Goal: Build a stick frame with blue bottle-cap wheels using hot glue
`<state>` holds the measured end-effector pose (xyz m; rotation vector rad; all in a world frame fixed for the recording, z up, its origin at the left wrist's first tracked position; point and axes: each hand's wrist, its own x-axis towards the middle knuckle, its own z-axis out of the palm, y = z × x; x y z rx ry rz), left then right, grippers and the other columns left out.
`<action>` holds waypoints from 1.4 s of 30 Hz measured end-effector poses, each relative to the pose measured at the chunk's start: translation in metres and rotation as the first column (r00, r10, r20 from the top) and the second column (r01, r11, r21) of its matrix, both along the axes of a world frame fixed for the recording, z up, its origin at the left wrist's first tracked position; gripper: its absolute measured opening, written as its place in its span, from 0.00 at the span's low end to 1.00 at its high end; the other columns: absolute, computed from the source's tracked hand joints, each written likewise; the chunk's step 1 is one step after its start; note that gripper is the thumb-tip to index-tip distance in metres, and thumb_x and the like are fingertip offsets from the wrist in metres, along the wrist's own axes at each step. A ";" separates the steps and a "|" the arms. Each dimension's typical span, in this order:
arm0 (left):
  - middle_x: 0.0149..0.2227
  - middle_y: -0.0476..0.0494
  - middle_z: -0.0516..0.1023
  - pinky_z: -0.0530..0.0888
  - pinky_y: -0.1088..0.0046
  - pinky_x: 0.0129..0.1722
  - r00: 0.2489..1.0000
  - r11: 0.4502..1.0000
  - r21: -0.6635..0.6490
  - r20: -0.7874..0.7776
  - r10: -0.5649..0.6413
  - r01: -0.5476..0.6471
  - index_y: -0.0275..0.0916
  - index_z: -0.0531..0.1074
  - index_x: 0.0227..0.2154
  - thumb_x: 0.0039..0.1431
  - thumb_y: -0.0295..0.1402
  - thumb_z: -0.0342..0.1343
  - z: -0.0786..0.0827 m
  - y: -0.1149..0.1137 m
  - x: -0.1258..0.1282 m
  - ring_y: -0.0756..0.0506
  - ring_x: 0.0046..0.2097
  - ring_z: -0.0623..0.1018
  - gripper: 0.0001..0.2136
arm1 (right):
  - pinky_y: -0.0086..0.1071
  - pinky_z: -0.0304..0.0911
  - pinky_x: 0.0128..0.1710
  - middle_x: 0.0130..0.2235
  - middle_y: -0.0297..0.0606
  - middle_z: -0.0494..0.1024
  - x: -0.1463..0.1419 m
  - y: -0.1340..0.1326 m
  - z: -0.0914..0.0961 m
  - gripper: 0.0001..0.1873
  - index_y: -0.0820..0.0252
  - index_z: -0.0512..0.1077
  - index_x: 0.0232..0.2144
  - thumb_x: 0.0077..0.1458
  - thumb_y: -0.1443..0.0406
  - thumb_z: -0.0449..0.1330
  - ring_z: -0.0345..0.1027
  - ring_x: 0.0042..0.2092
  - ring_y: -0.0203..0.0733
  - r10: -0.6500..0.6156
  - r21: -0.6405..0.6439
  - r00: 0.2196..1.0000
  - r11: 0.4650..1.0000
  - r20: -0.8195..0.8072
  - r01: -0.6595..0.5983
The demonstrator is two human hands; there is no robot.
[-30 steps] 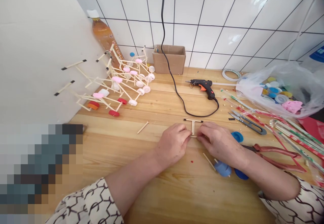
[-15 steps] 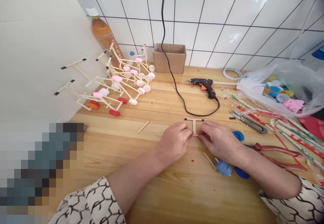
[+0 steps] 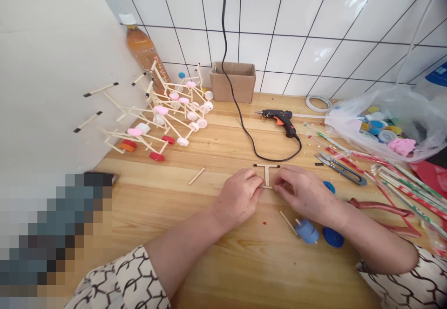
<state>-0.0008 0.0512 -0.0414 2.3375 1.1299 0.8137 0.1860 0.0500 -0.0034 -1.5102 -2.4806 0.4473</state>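
Left hand [image 3: 237, 202] and right hand [image 3: 303, 195] pinching pale wooden T-shaped stick frame [image 3: 267, 174] at 12 o'clock, fingers closed on stem; round blue plastic cap on stick [image 3: 307, 232] lying at 4 o'clock.

A wooden tabletop [image 3: 157, 202] carries a glue gun [image 3: 279, 120] and craft sticks [image 3: 197, 176].

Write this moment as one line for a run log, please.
left hand and right hand: pinching wooden stick T-frame | on table: blue bottle cap, hot glue gun
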 end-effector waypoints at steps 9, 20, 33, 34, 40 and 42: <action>0.31 0.46 0.72 0.70 0.72 0.34 0.997 0.997 -0.018 0.033 0.070 -0.069 0.38 0.71 0.27 0.54 0.26 0.54 0.004 -0.002 -0.003 0.47 0.35 0.73 0.03 | 0.30 0.58 0.27 0.27 0.34 0.73 0.017 0.010 0.009 0.05 0.58 0.69 0.24 0.49 0.70 0.55 0.66 0.29 0.38 -0.065 0.010 0.998 0.998 -0.014 0.065; 0.30 0.47 0.73 0.69 0.71 0.36 0.993 0.993 -0.031 0.036 0.112 -0.111 0.38 0.71 0.26 0.50 0.24 0.56 0.004 -0.002 -0.009 0.47 0.35 0.73 0.03 | 0.29 0.57 0.28 0.27 0.33 0.73 0.016 0.009 0.015 0.04 0.58 0.68 0.24 0.47 0.71 0.56 0.65 0.28 0.37 -0.026 -0.101 0.999 0.994 0.031 0.029; 0.29 0.47 0.73 0.69 0.73 0.35 0.994 0.994 -0.055 0.044 0.101 -0.099 0.37 0.73 0.26 0.52 0.24 0.56 0.005 -0.001 -0.008 0.48 0.34 0.73 0.04 | 0.30 0.56 0.30 0.28 0.34 0.71 0.005 0.005 0.009 0.04 0.58 0.68 0.25 0.48 0.71 0.56 0.64 0.30 0.38 -0.014 -0.178 1.000 0.984 0.022 0.018; 0.29 0.47 0.73 0.69 0.73 0.35 0.994 0.994 -0.055 0.045 0.099 -0.096 0.37 0.74 0.26 0.52 0.24 0.56 0.005 -0.001 -0.008 0.48 0.34 0.73 0.04 | 0.30 0.56 0.30 0.28 0.34 0.71 0.004 0.005 0.009 0.04 0.58 0.68 0.25 0.48 0.71 0.55 0.63 0.30 0.38 -0.010 -0.178 1.000 0.984 0.024 0.014; 0.28 0.47 0.72 0.69 0.73 0.35 0.995 0.996 -0.044 0.053 0.084 -0.081 0.37 0.74 0.25 0.54 0.24 0.54 0.005 0.001 -0.007 0.48 0.34 0.73 0.06 | 0.29 0.55 0.30 0.28 0.34 0.71 0.002 0.006 0.008 0.06 0.59 0.68 0.25 0.49 0.72 0.54 0.63 0.30 0.37 0.003 -0.175 1.000 0.985 0.007 -0.001; 0.28 0.47 0.72 0.68 0.73 0.34 0.995 0.996 -0.045 0.051 0.083 -0.081 0.36 0.74 0.25 0.54 0.24 0.54 0.005 0.001 -0.007 0.48 0.33 0.73 0.06 | 0.29 0.55 0.30 0.27 0.34 0.71 0.002 0.005 0.008 0.07 0.59 0.68 0.24 0.49 0.72 0.53 0.63 0.30 0.37 0.002 -0.170 1.000 0.985 0.003 -0.002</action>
